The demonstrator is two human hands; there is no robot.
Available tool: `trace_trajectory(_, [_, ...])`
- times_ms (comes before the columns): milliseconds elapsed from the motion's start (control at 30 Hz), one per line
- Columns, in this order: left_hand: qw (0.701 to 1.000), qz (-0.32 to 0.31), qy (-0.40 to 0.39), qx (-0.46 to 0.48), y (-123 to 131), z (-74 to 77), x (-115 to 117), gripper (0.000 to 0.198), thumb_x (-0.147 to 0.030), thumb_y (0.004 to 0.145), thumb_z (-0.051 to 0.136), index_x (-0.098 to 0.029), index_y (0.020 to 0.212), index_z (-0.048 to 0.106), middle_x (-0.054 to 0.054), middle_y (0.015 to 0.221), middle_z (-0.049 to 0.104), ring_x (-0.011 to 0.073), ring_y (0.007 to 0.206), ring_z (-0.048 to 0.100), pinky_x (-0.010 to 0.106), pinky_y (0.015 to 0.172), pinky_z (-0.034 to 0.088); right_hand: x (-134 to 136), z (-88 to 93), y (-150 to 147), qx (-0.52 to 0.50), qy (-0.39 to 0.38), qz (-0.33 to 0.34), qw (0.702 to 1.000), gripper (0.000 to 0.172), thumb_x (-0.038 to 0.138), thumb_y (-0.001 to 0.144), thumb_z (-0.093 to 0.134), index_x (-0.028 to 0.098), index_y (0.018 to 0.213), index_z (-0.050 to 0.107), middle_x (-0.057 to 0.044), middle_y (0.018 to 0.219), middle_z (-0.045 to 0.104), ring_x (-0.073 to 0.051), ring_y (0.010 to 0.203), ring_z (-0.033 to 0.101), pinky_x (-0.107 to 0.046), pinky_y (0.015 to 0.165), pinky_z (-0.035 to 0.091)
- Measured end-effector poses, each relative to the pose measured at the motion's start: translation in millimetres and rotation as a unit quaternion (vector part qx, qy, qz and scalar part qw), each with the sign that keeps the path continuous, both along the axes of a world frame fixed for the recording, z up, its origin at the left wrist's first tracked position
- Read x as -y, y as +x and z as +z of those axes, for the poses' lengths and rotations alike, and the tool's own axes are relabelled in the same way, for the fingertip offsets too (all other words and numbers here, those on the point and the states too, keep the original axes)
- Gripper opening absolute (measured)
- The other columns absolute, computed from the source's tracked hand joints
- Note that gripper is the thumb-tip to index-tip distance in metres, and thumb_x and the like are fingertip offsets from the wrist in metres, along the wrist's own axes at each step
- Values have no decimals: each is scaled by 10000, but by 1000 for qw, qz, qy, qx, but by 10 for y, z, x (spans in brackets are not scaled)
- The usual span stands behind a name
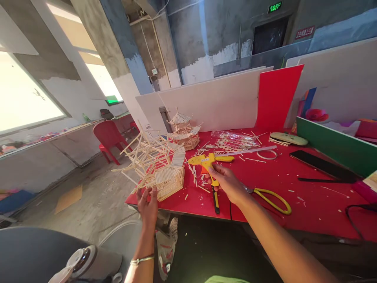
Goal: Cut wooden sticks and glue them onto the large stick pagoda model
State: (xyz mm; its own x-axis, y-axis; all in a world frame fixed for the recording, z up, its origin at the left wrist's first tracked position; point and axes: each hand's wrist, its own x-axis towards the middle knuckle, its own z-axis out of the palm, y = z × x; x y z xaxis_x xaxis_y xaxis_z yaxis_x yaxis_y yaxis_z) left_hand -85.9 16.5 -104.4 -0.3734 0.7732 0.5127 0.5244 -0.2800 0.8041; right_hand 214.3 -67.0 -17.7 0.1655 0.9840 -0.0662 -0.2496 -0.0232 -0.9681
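Observation:
My left hand [148,204] grips the near bottom edge of a large wooden-stick model building [157,163] that stands at the left end of the red table [309,196]. My right hand [225,181] is wrapped round the handle of a yellow glue gun [207,162], which lies on the table with its nozzle pointing left toward the model. A smaller finished stick pagoda [183,130] stands behind the large model. Loose sticks [226,142] are scattered between them.
Yellow-handled scissors [272,198] lie just right of my right hand. A tape ring [266,154], a black phone [319,164], a red board [275,96] and white partitions stand farther back. A red chair [109,139] sits on the floor at left.

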Motion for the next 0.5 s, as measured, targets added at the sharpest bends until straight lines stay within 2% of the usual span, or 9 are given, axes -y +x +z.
trace_trajectory(133, [1000, 13, -4, 4, 20, 5, 68, 395, -580, 790, 624, -215, 908, 718, 121, 1349, 549, 302, 1340, 444, 413, 1093, 351, -72, -20, -13, -5, 1, -26, 1000, 508, 655, 693, 722, 209, 929, 662, -41, 855, 679, -135, 668, 603, -175, 431, 435])
trace_trajectory(300, [1000, 8, 2, 6, 7, 19, 114, 395, -568, 809, 620, -223, 966, 734, 118, 1329, 575, 287, 1374, 407, 419, 1124, 323, -14, 12, -49, 1, -7, -10, 1000, 489, 630, 671, 752, 201, 894, 683, -47, 819, 693, -142, 650, 606, -180, 420, 434])
trace_trajectory(400, [1000, 6, 5, 7, -1, 20, 122, 413, -573, 807, 621, -213, 975, 736, 132, 1343, 569, 300, 1377, 404, 438, 1129, 314, -49, -13, -54, 2, -14, -41, 999, 482, 631, 685, 735, 203, 897, 670, -43, 835, 692, -131, 651, 603, -168, 417, 436])
trace_trajectory(500, [1000, 7, 6, 9, 4, 16, 124, 413, -570, 809, 620, -209, 973, 736, 135, 1323, 581, 303, 1374, 410, 442, 1128, 315, -209, -59, -68, 1, -19, -75, 997, 474, 623, 714, 711, 212, 942, 649, -41, 869, 686, -126, 667, 605, -159, 421, 443])
